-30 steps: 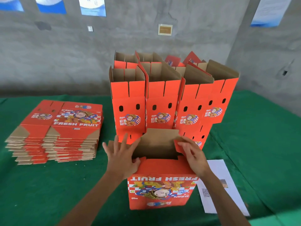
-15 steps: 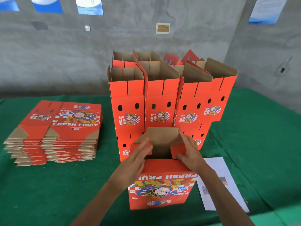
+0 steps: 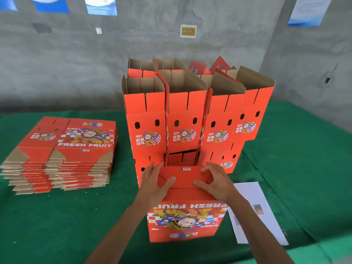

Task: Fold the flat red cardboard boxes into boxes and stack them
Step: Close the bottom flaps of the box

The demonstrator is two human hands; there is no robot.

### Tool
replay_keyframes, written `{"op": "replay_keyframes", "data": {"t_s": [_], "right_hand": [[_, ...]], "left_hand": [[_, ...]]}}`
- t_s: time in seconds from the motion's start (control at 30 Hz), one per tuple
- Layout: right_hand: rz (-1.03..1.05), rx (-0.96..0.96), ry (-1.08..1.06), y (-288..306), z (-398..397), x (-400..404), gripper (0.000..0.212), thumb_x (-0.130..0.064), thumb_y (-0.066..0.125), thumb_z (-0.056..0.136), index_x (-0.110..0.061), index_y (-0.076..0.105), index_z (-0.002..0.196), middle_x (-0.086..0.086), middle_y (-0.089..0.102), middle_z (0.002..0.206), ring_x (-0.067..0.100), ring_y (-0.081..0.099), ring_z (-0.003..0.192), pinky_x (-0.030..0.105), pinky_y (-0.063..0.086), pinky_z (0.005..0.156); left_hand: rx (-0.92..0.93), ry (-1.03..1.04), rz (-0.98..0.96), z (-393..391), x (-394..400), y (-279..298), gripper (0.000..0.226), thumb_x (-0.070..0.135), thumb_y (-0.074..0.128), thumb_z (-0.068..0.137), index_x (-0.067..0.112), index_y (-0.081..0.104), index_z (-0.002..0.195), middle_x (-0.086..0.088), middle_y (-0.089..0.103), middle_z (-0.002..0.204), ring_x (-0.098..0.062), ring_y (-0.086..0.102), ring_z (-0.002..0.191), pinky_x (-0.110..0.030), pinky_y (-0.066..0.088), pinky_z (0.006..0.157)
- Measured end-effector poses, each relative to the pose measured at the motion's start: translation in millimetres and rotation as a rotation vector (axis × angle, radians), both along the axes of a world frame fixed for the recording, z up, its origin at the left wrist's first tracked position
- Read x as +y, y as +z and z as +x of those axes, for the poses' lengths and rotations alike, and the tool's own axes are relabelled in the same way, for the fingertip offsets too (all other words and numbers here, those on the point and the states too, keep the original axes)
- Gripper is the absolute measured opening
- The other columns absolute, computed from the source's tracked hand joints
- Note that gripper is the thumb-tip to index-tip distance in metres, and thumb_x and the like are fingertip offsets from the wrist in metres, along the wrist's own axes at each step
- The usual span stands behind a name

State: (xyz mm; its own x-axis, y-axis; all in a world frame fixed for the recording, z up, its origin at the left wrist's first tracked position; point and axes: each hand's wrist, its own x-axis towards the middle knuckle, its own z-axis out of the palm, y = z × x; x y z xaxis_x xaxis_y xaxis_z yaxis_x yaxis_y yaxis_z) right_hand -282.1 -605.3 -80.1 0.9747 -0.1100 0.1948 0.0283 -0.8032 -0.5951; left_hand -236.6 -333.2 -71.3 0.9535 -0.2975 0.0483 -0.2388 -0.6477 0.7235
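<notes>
A red fruit box (image 3: 187, 220) stands upside down on the green table in front of me, its print facing me. Its bottom flaps (image 3: 185, 177) are folded shut on top. My left hand (image 3: 155, 181) lies on the left side of the flaps, thumb pressing the near flap. My right hand (image 3: 216, 182) lies on the right side, fingers bent over the flaps and thumb on the near edge. Behind stands a stack of folded open boxes (image 3: 188, 115), two tiers high. A pile of flat red boxes (image 3: 62, 155) lies at the left.
A white paper sheet (image 3: 255, 210) lies on the table right of the box. The green tablecloth (image 3: 57, 225) covers the table; a grey concrete wall (image 3: 133, 54) with posters rises behind the stacks.
The box's flaps stood open a second ago. Both hands folded the side flaps in, then the far flap came down, and the flaps are now closed under my hands.
</notes>
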Motion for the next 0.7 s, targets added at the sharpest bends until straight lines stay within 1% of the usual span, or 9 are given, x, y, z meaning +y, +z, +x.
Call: {"op": "replay_keyframes", "data": {"t_s": [0.03, 0.1, 0.17, 0.3, 0.4, 0.5, 0.57, 0.63, 0.7], "right_hand": [[-0.017, -0.010, -0.004, 1, 0, 1, 0.053, -0.072, 0.070, 0.078, -0.040, 0.054, 0.116, -0.023, 0.043, 0.131, -0.007, 0.033, 0.120, 0.027, 0.039, 0.096], [-0.098, -0.031, -0.013, 2, 0, 3, 0.063, -0.069, 0.073, 0.079, -0.033, 0.053, 0.127, -0.014, 0.046, 0.136, 0.003, 0.037, 0.127, 0.033, 0.044, 0.100], [-0.174, -0.015, -0.034, 4, 1, 6, 0.071, -0.068, 0.074, 0.078, -0.029, 0.050, 0.132, -0.009, 0.047, 0.139, 0.012, 0.039, 0.131, 0.038, 0.046, 0.101], [-0.330, 0.052, -0.103, 8, 7, 16, 0.079, -0.072, 0.072, 0.076, -0.029, 0.045, 0.135, -0.006, 0.045, 0.139, 0.018, 0.038, 0.134, 0.043, 0.048, 0.099], [-0.313, 0.084, -0.116, 10, 11, 21, 0.078, -0.072, 0.069, 0.080, -0.027, 0.045, 0.139, -0.005, 0.045, 0.140, 0.018, 0.038, 0.135, 0.045, 0.048, 0.102], [0.019, 0.034, -0.247, 14, 11, 17, 0.070, -0.070, 0.050, 0.093, -0.014, 0.054, 0.135, 0.007, 0.053, 0.135, 0.028, 0.046, 0.131, 0.046, 0.045, 0.102], [0.333, 0.101, -0.418, 20, 14, 10, 0.079, -0.071, 0.030, 0.097, -0.006, 0.058, 0.130, 0.017, 0.060, 0.128, 0.038, 0.053, 0.125, 0.045, 0.042, 0.100], [0.519, 0.358, -0.531, 25, 15, -3, 0.089, -0.073, 0.014, 0.099, -0.004, 0.060, 0.130, 0.018, 0.064, 0.119, 0.034, 0.062, 0.108, 0.040, 0.043, 0.094], [0.666, 0.625, -0.523, 24, 7, -22, 0.098, -0.083, 0.006, 0.092, -0.009, 0.066, 0.115, 0.015, 0.066, 0.100, 0.026, 0.065, 0.085, 0.033, 0.052, 0.076]], "left_hand": [[0.019, -0.020, 0.067, 2, -1, 1, 0.080, 0.069, 0.058, 0.091, 0.042, 0.024, 0.158, 0.008, 0.006, 0.169, -0.026, 0.014, 0.155, -0.052, 0.029, 0.122], [0.021, -0.012, 0.205, 7, -5, 4, 0.085, 0.071, 0.062, 0.087, 0.043, 0.023, 0.157, 0.006, 0.010, 0.165, -0.037, 0.033, 0.145, -0.051, 0.041, 0.114], [0.007, 0.042, 0.329, 11, -11, 9, 0.089, 0.075, 0.065, 0.082, 0.042, 0.025, 0.155, 0.002, 0.018, 0.155, -0.038, 0.044, 0.133, -0.049, 0.049, 0.104], [-0.014, 0.110, 0.509, 13, -24, 13, 0.088, 0.076, 0.070, 0.077, 0.039, 0.033, 0.148, -0.003, 0.025, 0.145, -0.037, 0.046, 0.127, -0.048, 0.054, 0.093], [-0.028, 0.125, 0.489, 14, -22, 11, 0.077, 0.077, 0.059, 0.085, 0.038, 0.035, 0.147, -0.003, 0.027, 0.144, -0.036, 0.047, 0.126, -0.048, 0.054, 0.092], [0.008, 0.151, 0.408, 17, -18, 9, 0.063, 0.071, 0.032, 0.100, 0.033, 0.036, 0.149, -0.010, 0.030, 0.149, -0.040, 0.051, 0.125, -0.052, 0.051, 0.097], [0.004, 0.157, 0.406, 16, -19, 7, 0.058, 0.065, 0.031, 0.103, 0.030, 0.036, 0.148, -0.012, 0.029, 0.152, -0.042, 0.057, 0.122, -0.051, 0.051, 0.095], [0.012, 0.181, 0.390, 15, -19, 7, 0.056, 0.064, 0.032, 0.103, 0.028, 0.038, 0.145, -0.012, 0.032, 0.149, -0.042, 0.061, 0.116, -0.050, 0.051, 0.092], [0.047, 0.212, 0.358, 15, -17, 8, 0.055, 0.065, 0.031, 0.103, 0.027, 0.040, 0.142, -0.012, 0.038, 0.143, -0.043, 0.062, 0.113, -0.050, 0.050, 0.091]]}}
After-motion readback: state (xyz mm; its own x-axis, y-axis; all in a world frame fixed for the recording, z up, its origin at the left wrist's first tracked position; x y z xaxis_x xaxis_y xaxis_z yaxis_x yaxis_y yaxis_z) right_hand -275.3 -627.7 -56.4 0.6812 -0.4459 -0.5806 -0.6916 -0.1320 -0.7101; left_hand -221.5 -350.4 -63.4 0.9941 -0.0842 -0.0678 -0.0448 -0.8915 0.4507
